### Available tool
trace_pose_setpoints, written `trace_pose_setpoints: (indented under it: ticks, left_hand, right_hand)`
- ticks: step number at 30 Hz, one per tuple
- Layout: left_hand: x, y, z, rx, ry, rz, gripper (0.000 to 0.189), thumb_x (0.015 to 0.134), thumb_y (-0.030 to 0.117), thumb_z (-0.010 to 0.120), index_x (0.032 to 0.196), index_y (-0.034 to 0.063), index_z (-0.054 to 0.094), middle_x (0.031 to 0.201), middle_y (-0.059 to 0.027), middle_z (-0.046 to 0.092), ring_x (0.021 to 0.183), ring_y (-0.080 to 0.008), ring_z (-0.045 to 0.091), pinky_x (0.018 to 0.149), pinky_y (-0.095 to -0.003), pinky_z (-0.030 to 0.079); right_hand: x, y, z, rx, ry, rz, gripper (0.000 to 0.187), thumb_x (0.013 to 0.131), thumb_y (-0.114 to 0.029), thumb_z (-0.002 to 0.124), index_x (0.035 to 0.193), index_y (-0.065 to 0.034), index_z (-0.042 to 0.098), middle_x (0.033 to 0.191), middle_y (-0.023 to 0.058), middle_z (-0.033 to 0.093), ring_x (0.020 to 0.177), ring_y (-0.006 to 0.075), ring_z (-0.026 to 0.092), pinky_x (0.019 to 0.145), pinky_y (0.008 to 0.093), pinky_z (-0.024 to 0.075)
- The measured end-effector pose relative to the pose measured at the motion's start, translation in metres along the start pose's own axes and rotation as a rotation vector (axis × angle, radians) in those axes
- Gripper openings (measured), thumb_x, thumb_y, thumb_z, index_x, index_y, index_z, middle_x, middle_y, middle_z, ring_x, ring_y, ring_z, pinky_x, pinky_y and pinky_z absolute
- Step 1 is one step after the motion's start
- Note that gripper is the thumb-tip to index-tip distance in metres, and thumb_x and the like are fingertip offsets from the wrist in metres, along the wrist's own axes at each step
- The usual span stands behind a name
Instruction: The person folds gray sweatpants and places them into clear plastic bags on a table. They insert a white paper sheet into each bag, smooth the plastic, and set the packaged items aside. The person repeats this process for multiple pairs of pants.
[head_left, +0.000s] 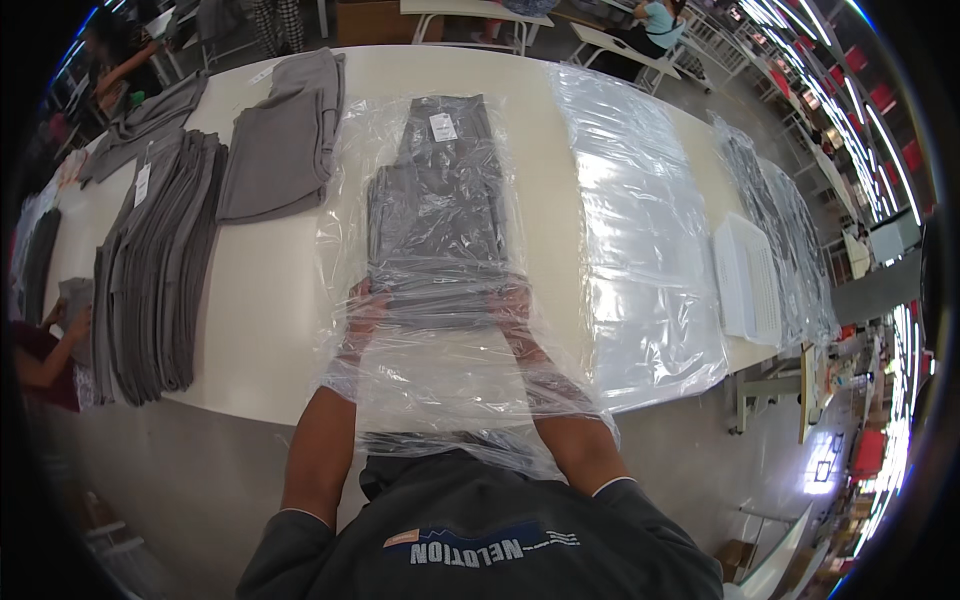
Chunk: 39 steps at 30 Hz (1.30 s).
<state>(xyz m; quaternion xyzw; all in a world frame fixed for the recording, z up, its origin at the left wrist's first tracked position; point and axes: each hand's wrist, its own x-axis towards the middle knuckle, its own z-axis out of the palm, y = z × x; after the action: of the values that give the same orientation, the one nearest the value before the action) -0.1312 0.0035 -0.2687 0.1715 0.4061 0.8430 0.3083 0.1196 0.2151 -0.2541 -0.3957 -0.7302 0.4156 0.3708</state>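
Observation:
Folded dark grey trousers (439, 210) with a white hang tag lie inside a large clear plastic bag (420, 382) on the white table. Both my forearms reach into the bag's near end. My left hand (369, 304) grips the left corner of the trousers' near folded edge, seen through the film. On the right corner of that edge, my right hand (511, 300) has hold in the same way. Creased film covers the fingers, so their tips are partly hidden. A flat pile of clear plastic bags (649, 247) lies right of the trousers.
Left on the table (247, 300) are a row of folded grey trousers (157, 262) and more grey garments (277, 150). At right, a white plastic basket (746, 277) stands beside bagged dark garments (799, 247). A co-worker's hands (75, 322) hold grey cloth at the far left edge.

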Motion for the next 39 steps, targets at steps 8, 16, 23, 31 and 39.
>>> trace_pose_setpoints:
  ticks: [8,16,23,31,39]
  left_hand:
    - [0.01,0.008,-0.06,-0.373,-0.193,-0.449,0.026,0.097,0.029,0.055,0.106,0.0052,0.059,0.098,-0.0129,0.066,0.085,-0.0238,0.064,0.074,-0.0394,0.056]
    - [-0.044,0.037,0.017,0.766,-0.088,-0.182,0.028,0.098,0.032,0.058,0.113,0.0096,0.065,0.097,-0.0051,0.07,0.083,-0.0212,0.065,0.072,-0.0348,0.051]
    - [-0.067,0.052,0.018,1.116,0.072,-0.063,0.031,0.088,0.035,0.068,0.088,0.0048,0.064,0.074,-0.0132,0.066,0.068,-0.0246,0.064,0.062,-0.0376,0.05]
    - [-0.117,0.039,-0.019,1.116,0.031,-0.156,0.04,0.087,0.036,0.066,0.111,0.0053,0.059,0.095,-0.0165,0.062,0.088,-0.0324,0.061,0.074,-0.0421,0.05]
    - [-0.12,0.121,0.079,1.958,-0.684,0.165,0.09,0.083,0.063,0.057,0.151,0.0103,0.032,0.156,-0.0224,0.022,0.144,-0.0426,0.021,0.11,-0.0635,0.022]
  right_hand:
    - [0.004,-0.009,0.012,-0.018,-0.063,-0.044,0.048,0.078,-0.033,0.072,0.113,-0.0024,0.058,0.105,0.0178,0.061,0.099,0.0357,0.059,0.086,0.0484,0.0479]
    - [-0.045,-0.029,-0.04,-0.401,-0.02,-0.17,0.052,0.077,-0.035,0.071,0.115,-0.0025,0.058,0.104,0.019,0.061,0.097,0.0374,0.059,0.084,0.0503,0.0469]
    - [-0.086,-0.078,-0.023,-0.71,0.153,-0.119,0.053,0.074,-0.035,0.073,0.114,-0.0018,0.058,0.097,0.0208,0.062,0.089,0.0402,0.06,0.08,0.0514,0.0468]
    - [-0.118,-0.121,-0.028,-0.857,-0.024,0.105,0.043,0.078,-0.032,0.07,0.102,0.0008,0.058,0.087,0.019,0.061,0.081,0.0397,0.059,0.076,0.0499,0.0455]
    - [-0.154,-0.059,-0.022,-0.953,0.065,0.089,0.039,0.091,-0.027,0.05,0.12,-0.001,0.056,0.119,0.0197,0.057,0.109,0.0352,0.056,0.093,0.046,0.0462]
